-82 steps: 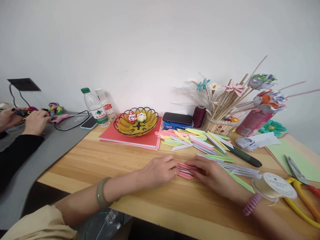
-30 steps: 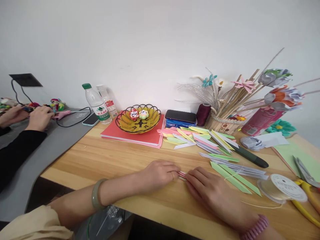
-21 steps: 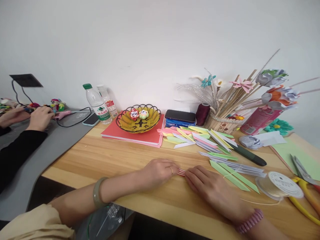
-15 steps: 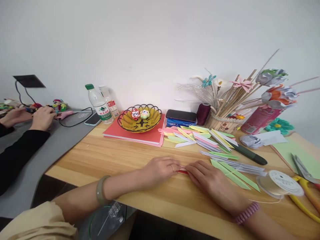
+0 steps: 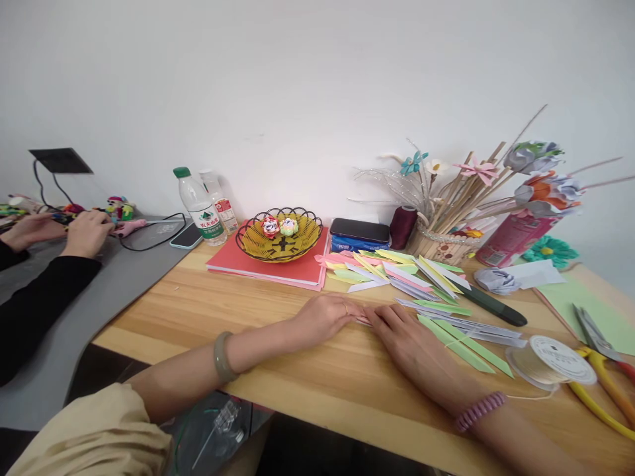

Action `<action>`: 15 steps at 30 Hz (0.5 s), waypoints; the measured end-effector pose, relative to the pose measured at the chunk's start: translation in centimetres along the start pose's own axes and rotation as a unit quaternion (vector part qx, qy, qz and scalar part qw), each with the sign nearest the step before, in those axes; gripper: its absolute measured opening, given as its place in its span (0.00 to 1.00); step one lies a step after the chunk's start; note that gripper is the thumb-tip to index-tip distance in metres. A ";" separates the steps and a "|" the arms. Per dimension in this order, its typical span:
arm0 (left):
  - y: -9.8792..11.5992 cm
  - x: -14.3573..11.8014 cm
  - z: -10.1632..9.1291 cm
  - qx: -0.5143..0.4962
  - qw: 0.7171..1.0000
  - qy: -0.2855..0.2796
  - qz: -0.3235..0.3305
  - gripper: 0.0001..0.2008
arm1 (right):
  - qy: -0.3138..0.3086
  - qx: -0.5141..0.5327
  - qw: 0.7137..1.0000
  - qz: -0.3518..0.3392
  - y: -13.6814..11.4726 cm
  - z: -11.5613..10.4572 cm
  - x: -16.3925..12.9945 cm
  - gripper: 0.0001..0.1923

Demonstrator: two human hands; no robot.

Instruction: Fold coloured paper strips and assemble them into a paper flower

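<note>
Nearest the camera, both forearms lie on the wooden surface [image 5: 208,311], and the left hand [image 5: 322,317] and right hand [image 5: 401,334] meet over a small pink folded paper piece [image 5: 364,320]. Only a sliver of it shows between the fingertips. Both hands lie flat on it, fingers pressing down, not curled around it, so each grip is a loose, open press and not a pinch; how the paper is folded beneath them cannot be told.

Just beside the right hand lie two long green strips [image 5: 464,347] and some grey ones [image 5: 471,326], and further right a spool of pale cord [image 5: 550,357] and yellow-handled pliers [image 5: 602,377].

Beyond the hands, a heap of folded pointed strips [image 5: 391,272] in pink, yellow, green and white suggests that many pieces are already made, with the pink one in progress and flat strips left over. A dark pen [image 5: 489,307] lies by the heap.

Further back stand a red folder [image 5: 268,268] carrying a yellow basket [image 5: 280,238] with two paper balls, two water bottles [image 5: 201,208], a phone on a blue box [image 5: 360,233], and a holder of sticks and paper flowers [image 5: 446,231].

At far left, another person's hands [image 5: 59,228] work on a grey mat.
</note>
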State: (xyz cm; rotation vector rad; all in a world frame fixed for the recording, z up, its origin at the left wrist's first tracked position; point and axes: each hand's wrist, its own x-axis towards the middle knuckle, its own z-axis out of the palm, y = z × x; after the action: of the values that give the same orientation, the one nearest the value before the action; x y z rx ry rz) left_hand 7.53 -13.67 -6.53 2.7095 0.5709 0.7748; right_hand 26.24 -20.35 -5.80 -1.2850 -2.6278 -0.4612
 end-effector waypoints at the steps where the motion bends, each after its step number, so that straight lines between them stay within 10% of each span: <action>1: -0.1 0.1 0.0 -0.001 1.000 -0.004 -0.002 0.13 | -0.001 0.003 1.000 0.003 0.2 0.1 0.1 0.18; 15: -0.5 -0.4 1.1 0.180 0.975 -0.089 -0.096 0.24 | -0.014 0.041 0.998 0.055 1.0 1.4 0.4 0.19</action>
State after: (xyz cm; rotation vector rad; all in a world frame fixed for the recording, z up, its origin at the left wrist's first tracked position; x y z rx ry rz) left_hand 7.71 -13.55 -7.75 2.9422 0.9953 0.4051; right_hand 26.80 -18.99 -6.75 -1.4121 -2.5534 -0.3177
